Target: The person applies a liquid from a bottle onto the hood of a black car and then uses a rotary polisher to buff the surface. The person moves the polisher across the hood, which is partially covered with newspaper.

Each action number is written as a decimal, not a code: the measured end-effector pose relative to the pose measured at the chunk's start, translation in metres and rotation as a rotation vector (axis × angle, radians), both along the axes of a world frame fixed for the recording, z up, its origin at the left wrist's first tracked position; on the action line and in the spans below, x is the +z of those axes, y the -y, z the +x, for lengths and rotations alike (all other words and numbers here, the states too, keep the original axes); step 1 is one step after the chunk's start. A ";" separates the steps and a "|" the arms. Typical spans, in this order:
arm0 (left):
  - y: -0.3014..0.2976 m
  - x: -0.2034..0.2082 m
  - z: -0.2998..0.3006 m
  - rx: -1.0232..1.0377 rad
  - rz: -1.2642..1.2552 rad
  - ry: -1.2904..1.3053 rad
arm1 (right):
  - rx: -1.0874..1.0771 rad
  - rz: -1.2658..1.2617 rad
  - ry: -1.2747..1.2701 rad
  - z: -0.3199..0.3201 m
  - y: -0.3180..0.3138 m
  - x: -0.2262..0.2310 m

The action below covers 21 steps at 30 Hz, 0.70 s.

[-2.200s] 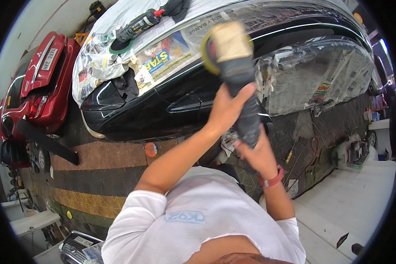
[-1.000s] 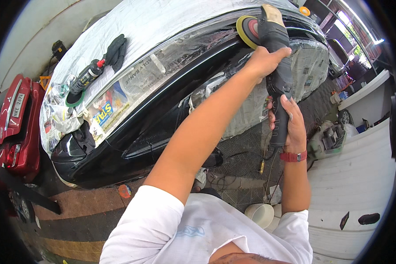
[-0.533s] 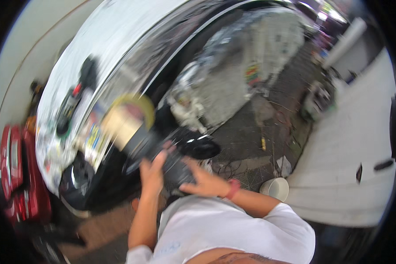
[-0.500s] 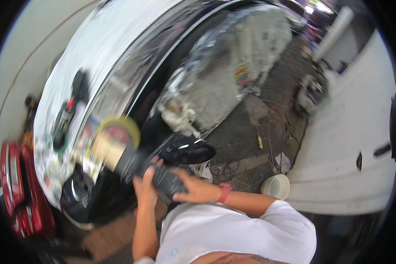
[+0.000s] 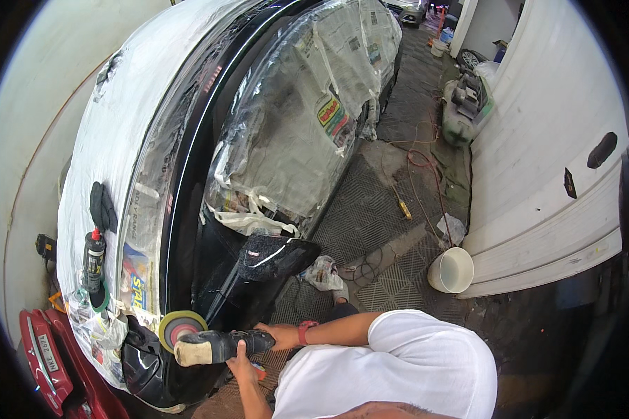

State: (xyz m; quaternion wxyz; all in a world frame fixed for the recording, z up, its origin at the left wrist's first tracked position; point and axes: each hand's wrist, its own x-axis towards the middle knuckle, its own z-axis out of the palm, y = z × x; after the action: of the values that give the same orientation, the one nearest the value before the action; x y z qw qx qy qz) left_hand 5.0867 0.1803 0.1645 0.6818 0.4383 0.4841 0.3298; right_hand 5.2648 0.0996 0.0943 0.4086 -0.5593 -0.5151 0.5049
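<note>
My right hand [image 5: 281,336], with a red watch on its wrist, is closed around the rear grip of a black and tan polisher [image 5: 220,347]. Lower down, my left hand [image 5: 241,366] clasps the polisher's middle. Its round yellow pad [image 5: 170,327] is beside the black bodywork of a car; I cannot tell whether they touch. Just beyond the tool is the car's black side mirror [image 5: 276,257], speckled on top. A dark bottle with a red cap [image 5: 94,262] lies on the white covering [image 5: 84,209], by a dark cloth [image 5: 103,207].
Newspaper and clear film [image 5: 286,153] mask the car's side windows. A white bucket [image 5: 451,270] stands on the floor at right, near a red hose [image 5: 426,160] and a green compressor [image 5: 465,108]. Red car panels [image 5: 49,349] lie at lower left. A white wall [image 5: 538,167] bounds the right.
The view has turned and is sharper now. The polisher has swung lower in the picture, its pad coming down beside the black bodywork. Both hands have stayed on it.
</note>
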 end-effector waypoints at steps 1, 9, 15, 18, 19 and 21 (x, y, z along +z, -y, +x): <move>-0.001 0.012 0.014 0.004 -0.004 -0.039 | -0.036 0.005 -0.039 0.005 0.003 0.000; -0.064 0.141 0.151 -0.263 0.575 -0.197 | -0.302 0.010 -0.314 0.064 -0.023 0.118; -0.099 0.277 0.303 -0.411 0.812 -0.139 | -0.447 0.245 -0.661 0.156 -0.062 0.235; -0.128 0.308 0.368 -0.469 0.911 -0.132 | -0.490 0.362 -0.653 0.210 -0.087 0.264; -0.140 0.313 0.390 -0.476 0.923 -0.209 | -0.506 0.352 -0.713 0.225 -0.091 0.278; -0.146 0.326 0.416 -0.581 0.868 -0.125 | -0.508 0.349 -0.779 0.243 -0.095 0.295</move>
State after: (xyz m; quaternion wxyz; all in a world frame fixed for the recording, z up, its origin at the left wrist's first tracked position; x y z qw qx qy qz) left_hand 5.5031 0.3260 0.4910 0.4707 0.8154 0.2011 0.2706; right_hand 5.5080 0.1951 0.3893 0.7685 -0.3603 -0.2485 0.4668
